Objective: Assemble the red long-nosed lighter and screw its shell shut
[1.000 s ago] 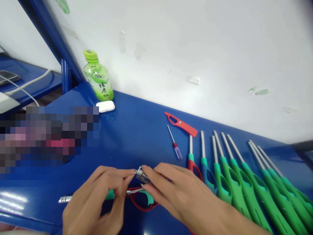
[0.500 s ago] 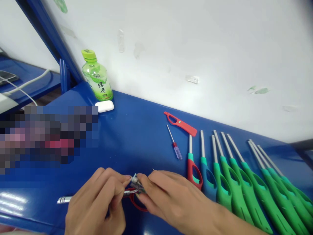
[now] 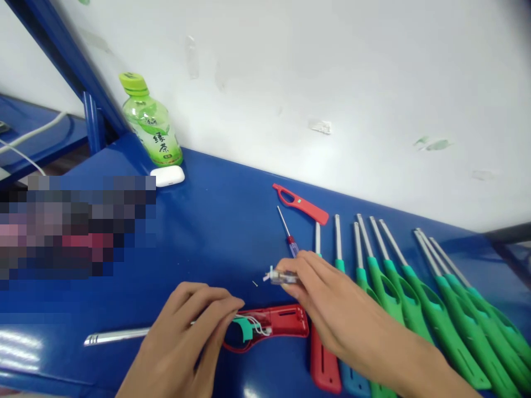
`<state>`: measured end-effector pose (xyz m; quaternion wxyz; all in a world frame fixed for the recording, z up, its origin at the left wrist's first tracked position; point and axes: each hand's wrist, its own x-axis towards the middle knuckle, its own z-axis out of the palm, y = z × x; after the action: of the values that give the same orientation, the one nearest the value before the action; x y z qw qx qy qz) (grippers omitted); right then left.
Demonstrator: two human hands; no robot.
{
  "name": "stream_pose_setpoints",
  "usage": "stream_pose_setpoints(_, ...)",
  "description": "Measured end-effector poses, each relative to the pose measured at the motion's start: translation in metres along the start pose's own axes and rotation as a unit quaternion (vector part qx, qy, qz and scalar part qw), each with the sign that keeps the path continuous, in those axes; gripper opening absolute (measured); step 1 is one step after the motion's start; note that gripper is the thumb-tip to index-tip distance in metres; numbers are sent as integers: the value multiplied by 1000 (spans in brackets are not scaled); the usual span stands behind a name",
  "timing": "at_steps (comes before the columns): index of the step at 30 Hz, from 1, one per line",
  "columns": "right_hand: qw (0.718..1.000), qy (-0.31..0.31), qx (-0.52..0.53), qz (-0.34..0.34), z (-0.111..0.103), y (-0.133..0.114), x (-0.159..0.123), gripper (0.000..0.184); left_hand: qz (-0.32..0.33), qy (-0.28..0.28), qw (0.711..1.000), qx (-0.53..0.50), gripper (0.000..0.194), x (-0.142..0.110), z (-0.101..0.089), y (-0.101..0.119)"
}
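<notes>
In my right hand [image 3: 327,304] is a small clear lighter fuel tank [image 3: 285,277] with a pale valve tip, pinched between thumb and fingers above the blue table. My left hand [image 3: 191,337] is closed around the neck of an opened red gas lighter; its fingertips press together and hide part of it. The lighter's red half shell [image 3: 288,320] lies face up, showing white wires [image 3: 259,323] and a teal trigger [image 3: 245,327]. Its metal tube [image 3: 116,336] sticks out to the left of the hand. A tiny metal pin [image 3: 254,283] lies between my hands.
A row of green lighters [image 3: 440,309], plus a red one [image 3: 324,359] and a blue one [image 3: 352,381], lies right. Behind are a screwdriver [image 3: 286,226], a red shell half [image 3: 305,205], a white case [image 3: 168,176] and a tea bottle [image 3: 153,130] by the wall.
My right hand has moved right and up with the fuel tank, apart from the left hand. The lighter's open shell and wires now show. The view has shifted slightly.
</notes>
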<state>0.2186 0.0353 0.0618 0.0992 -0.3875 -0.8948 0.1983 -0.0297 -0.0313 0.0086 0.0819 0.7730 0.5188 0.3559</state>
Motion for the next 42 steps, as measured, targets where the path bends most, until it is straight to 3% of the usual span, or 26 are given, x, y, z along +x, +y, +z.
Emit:
stream_pose_setpoints(4, 999, -8, 39, 15, 11, -1, -10, 21, 15, -15, 1000, 12, 22, -5, 3, -3)
stream_pose_setpoints(10, 997, -6, -27, -70, 29, 1, -4, 22, 28, -21, 999, 32, 30, -28, 2, -15)
stream_pose_setpoints(17, 971, 87, -133, -177, 33, 2, -2, 33, 102, -87, 985, 104, 40, -49, 5, -21)
stream_pose_setpoints(21, 954, 115, -154, -231, 35, 1, 0, 35, 88, -98, 983, 125, 44, -54, 8, -20)
stream_pose_setpoints(24, 941, 152, -153, -260, 37, 1, 0, 35, 69, -75, 988, 115, 46, -58, 12, -21)
stream_pose_setpoints(30, 947, 178, -118, -241, 36, -3, 0, 43, 67, -52, 992, 91, 45, -57, 13, -22)
stream_pose_setpoints(42, 960, 199, -43, -194, 39, -9, 0, 43, 108, -94, 987, 69, 41, -55, 5, -23)
